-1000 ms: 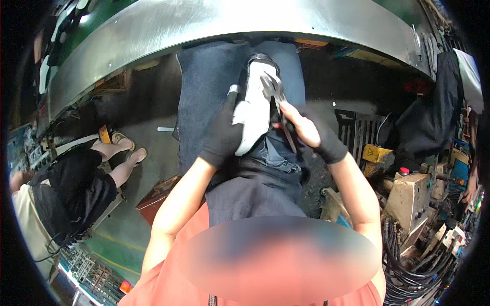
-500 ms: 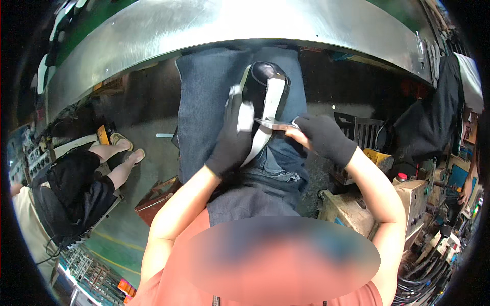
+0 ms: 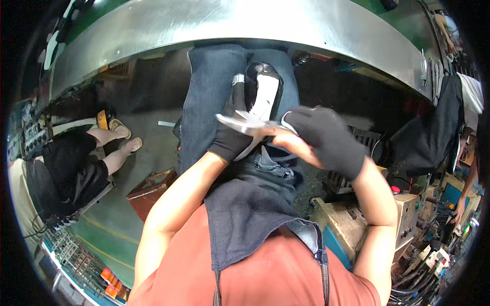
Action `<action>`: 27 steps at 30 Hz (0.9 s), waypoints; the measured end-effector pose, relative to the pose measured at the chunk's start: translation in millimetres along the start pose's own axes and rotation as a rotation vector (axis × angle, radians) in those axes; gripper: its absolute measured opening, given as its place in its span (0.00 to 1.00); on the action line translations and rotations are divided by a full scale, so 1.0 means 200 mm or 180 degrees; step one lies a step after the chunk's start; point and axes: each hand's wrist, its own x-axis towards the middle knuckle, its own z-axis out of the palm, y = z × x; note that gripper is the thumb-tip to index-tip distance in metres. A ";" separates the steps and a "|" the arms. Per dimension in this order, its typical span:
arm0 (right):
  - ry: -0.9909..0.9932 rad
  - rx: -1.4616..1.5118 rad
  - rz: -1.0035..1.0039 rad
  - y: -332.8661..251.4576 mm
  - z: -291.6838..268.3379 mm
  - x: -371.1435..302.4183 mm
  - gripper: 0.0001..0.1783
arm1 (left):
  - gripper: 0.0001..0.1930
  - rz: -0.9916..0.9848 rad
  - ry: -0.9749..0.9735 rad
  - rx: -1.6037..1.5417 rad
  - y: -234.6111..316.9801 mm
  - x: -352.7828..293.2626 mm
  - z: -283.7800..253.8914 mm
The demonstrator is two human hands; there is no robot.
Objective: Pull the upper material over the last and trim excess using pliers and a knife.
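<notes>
A black shoe or shoe part with a glossy rounded end and a white inner strip (image 3: 265,94) lies lengthwise along my lap, on a dark blue denim apron (image 3: 206,97). My left hand (image 3: 232,135), in a black glove with pale tape at a fingertip, grips its left side and near end. My right hand (image 3: 324,137), in a black glove with the thumb bare, is closed around shiny metal scissors (image 3: 245,122). Their blades are blurred, appear apart, and point left across my left hand and the near part of the shoe. Whether they touch it I cannot tell.
A metal bench (image 3: 214,23) curves across the far side. A reddish-brown box (image 3: 150,194) stands on the floor at left, near a seated person's legs (image 3: 109,148). At right are a worn machine (image 3: 342,219), a dark crate (image 3: 365,140) and hanging dark cloth (image 3: 429,132).
The scissors and my right hand have moved left and nearer to me, and the blades now appear spread. My left hand has shifted slightly nearer; the shoe has moved a little left.
</notes>
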 end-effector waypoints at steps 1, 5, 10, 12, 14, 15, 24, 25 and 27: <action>0.0264 0.0374 -0.0210 0.10 0.14 -0.05 0.25 | 0.48 -0.0526 -0.0273 -0.0595 0.05 0.00 -0.03; -0.0356 0.1004 0.1351 0.23 0.41 -0.21 0.24 | 0.47 -0.0630 -0.0400 -0.0947 0.04 -0.34 -0.06; -0.0171 0.1658 0.1879 0.27 0.64 -0.41 0.24 | 0.26 -0.2460 -0.0808 -0.3749 0.00 -0.31 -0.12; -0.0092 0.1641 0.1885 0.26 0.60 -0.41 0.24 | 0.24 -0.2351 -0.0906 -0.3372 -0.04 -0.33 -0.02; -0.0308 0.1565 0.2325 0.23 0.50 -0.41 0.23 | 0.26 -0.1663 -0.0373 -0.2026 -0.02 -0.31 0.04; -0.0285 0.1620 0.2412 0.25 0.48 -0.43 0.23 | 0.26 -0.1649 -0.0377 -0.2040 -0.03 -0.29 0.05; 0.0280 0.1032 0.1093 0.19 0.43 -0.18 0.20 | 0.42 -0.1490 -0.0407 -0.2265 0.01 -0.28 0.00; 0.0146 0.0990 0.1508 0.25 0.45 -0.17 0.18 | 0.42 -0.1481 -0.0377 -0.2270 0.01 -0.27 0.01; -0.0051 0.0531 0.1380 0.09 0.38 -0.15 0.17 | 0.48 -0.1312 -0.0278 -0.1491 -0.04 -0.35 0.03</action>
